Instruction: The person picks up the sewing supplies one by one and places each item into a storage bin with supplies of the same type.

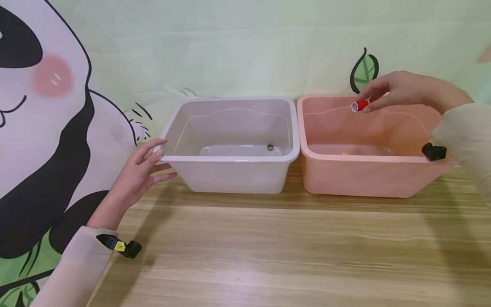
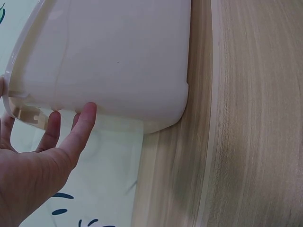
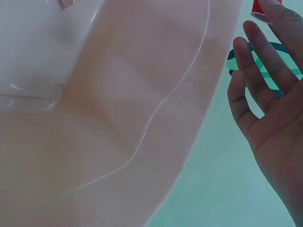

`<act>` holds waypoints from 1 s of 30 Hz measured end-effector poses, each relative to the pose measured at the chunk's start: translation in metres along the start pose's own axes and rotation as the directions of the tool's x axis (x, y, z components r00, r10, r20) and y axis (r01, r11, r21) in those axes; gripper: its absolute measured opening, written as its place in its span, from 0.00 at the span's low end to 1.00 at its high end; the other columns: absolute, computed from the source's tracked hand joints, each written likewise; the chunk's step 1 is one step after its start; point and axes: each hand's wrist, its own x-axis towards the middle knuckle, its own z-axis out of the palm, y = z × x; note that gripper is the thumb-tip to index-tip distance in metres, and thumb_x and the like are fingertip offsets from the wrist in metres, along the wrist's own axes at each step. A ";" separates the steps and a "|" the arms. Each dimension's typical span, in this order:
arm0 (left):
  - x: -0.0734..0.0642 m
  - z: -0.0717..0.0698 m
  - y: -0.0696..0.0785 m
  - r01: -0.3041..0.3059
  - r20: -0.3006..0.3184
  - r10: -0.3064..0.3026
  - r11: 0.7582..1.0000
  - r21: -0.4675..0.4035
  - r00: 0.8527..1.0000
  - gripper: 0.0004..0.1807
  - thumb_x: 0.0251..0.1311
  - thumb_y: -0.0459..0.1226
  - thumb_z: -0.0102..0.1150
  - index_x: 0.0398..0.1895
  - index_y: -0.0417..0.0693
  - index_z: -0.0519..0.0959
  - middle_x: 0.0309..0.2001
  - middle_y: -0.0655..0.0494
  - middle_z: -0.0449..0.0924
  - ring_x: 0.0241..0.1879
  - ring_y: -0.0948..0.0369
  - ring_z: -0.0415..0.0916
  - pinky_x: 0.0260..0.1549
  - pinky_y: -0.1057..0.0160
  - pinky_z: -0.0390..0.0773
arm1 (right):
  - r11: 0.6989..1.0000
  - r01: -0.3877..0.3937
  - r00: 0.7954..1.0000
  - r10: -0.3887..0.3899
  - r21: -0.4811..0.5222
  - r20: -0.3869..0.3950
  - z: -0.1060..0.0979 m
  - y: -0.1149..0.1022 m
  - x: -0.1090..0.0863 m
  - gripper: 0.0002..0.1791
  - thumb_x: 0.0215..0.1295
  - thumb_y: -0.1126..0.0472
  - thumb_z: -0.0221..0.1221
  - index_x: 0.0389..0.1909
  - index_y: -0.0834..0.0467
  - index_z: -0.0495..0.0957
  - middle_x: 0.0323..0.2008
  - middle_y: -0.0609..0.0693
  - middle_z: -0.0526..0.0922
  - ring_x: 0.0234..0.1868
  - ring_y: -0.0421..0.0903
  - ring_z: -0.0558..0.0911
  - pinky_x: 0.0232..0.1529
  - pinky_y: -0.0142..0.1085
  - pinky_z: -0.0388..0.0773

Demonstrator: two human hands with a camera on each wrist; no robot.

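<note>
My right hand (image 1: 406,91) is raised over the pink bin (image 1: 360,175), pinching a small spool of red thread (image 1: 361,105) with white ends between thumb and fingertips. In the right wrist view the spool (image 3: 265,8) shows only at the top edge, and the other fingers are spread loosely. On the left, my left hand (image 1: 140,172) holds the corner of the white bin (image 1: 234,174) by its rim. The left wrist view shows those fingers (image 2: 85,125) under the rim, against the outer wall. A small brass-coloured round piece (image 1: 270,147) lies on the white bin's floor.
Both bins stand side by side on a wooden table (image 1: 245,256), close to a printed backdrop (image 1: 230,51) with a panda and leaves. Inside the pink bin lies a small yellowish thing (image 1: 346,153), mostly hidden by the front wall.
</note>
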 end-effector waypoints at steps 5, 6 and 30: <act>-0.001 -0.001 0.000 -0.003 0.002 0.003 1.000 0.010 1.000 0.23 0.78 0.38 0.49 0.73 0.54 0.66 0.65 0.46 0.65 0.51 0.55 0.83 0.47 0.49 0.84 | 1.000 -0.006 1.000 0.006 -0.005 0.014 0.000 0.004 0.000 0.25 0.69 0.48 0.64 0.64 0.51 0.78 0.56 0.52 0.82 0.54 0.46 0.79 0.50 0.36 0.77; -0.001 -0.001 0.000 -0.005 0.003 0.005 1.000 0.013 1.000 0.23 0.78 0.38 0.49 0.73 0.54 0.65 0.65 0.46 0.65 0.52 0.55 0.83 0.47 0.49 0.84 | 1.000 -0.012 1.000 0.012 -0.005 0.014 0.000 0.005 0.000 0.25 0.69 0.47 0.64 0.64 0.51 0.78 0.57 0.52 0.82 0.54 0.45 0.78 0.50 0.34 0.77; 0.002 0.000 -0.002 -0.011 0.014 0.010 0.999 0.030 1.000 0.23 0.78 0.39 0.49 0.73 0.53 0.65 0.68 0.45 0.60 0.52 0.55 0.83 0.47 0.50 0.84 | 0.958 0.140 0.990 -0.134 -0.249 0.041 0.003 -0.020 -0.012 0.20 0.75 0.50 0.58 0.62 0.53 0.78 0.54 0.51 0.83 0.58 0.55 0.79 0.57 0.54 0.76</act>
